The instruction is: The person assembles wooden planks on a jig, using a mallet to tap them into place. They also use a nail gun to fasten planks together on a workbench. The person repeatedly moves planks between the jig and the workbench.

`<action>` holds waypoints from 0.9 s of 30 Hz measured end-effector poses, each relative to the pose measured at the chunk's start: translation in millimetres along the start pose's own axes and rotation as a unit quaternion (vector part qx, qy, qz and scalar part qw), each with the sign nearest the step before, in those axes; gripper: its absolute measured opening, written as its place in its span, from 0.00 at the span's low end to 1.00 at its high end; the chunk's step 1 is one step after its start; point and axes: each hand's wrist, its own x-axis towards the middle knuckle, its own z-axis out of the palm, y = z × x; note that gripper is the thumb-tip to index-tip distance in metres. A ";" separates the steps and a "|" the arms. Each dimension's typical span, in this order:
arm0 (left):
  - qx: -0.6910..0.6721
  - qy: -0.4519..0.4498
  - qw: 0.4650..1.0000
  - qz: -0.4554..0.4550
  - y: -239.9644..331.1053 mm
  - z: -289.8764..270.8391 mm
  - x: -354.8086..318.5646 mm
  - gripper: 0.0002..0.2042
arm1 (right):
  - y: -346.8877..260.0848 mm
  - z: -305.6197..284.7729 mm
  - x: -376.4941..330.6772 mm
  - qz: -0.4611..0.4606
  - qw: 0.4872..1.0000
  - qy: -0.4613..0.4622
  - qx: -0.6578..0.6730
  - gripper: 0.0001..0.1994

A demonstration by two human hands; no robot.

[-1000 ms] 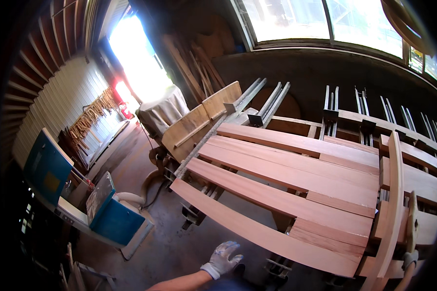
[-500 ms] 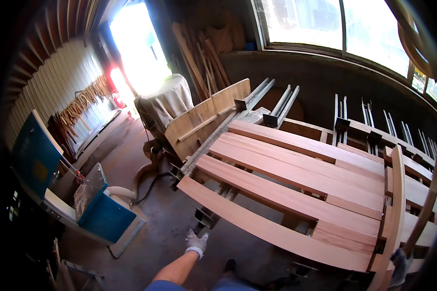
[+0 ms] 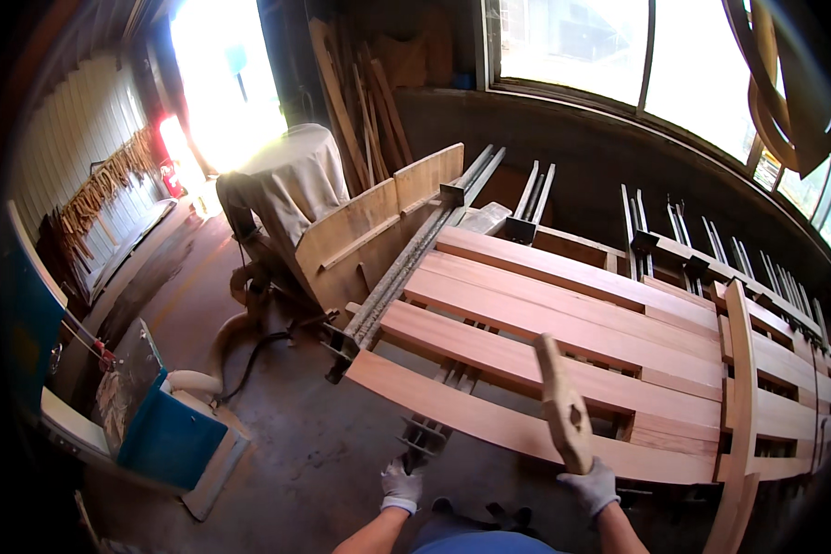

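Note:
My left hand [image 3: 401, 486], in a pale glove, closes around the lower end of a metal bar clamp [image 3: 424, 436] that sticks out from under the near edge of the boards. Gloved too, my right hand [image 3: 591, 484] grips a shaped wooden bar [image 3: 566, 411] with a dark hole through its thick part. That bar stands up over the near side of the panel. Pinkish wooden boards [image 3: 489, 332] lie side by side across the clamps, with gaps between some of them. The nearest board [image 3: 462, 406] lies just beyond both hands.
An upright plank [image 3: 738, 388] crosses the boards at the right. Several clamp bars [image 3: 632, 231] jut out along the far side. A plywood sheet [image 3: 360, 231] and cloth-covered object [image 3: 291, 171] stand at the far left. Nearer left is a blue machine [image 3: 171, 439] with a hose [image 3: 226, 342].
My left hand has gone from reaching toward the clamp end to holding it. My right hand has brought the wooden bar from the far right edge inward, over the near boards. The view has shifted.

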 end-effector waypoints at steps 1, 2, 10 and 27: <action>-0.114 -0.054 0.987 -0.098 -7.8 5.9 6.2 0.17 | 4.7 11.3 11.3 -0.008 0.999 -0.007 -0.040 0.41; -0.222 -0.105 0.950 -0.192 -16.2 5.4 12.4 0.16 | 0.4 15.3 16.2 -0.015 0.998 -0.011 -0.063 0.40; -0.342 -0.104 0.879 -0.316 -9.4 5.0 25.2 0.23 | -22.1 15.1 42.3 -0.059 0.988 -0.086 -0.117 0.40; 0.164 -0.030 0.986 0.008 39.8 -29.7 9.0 0.19 | -31.4 8.1 44.0 -0.060 0.982 -0.111 -0.142 0.41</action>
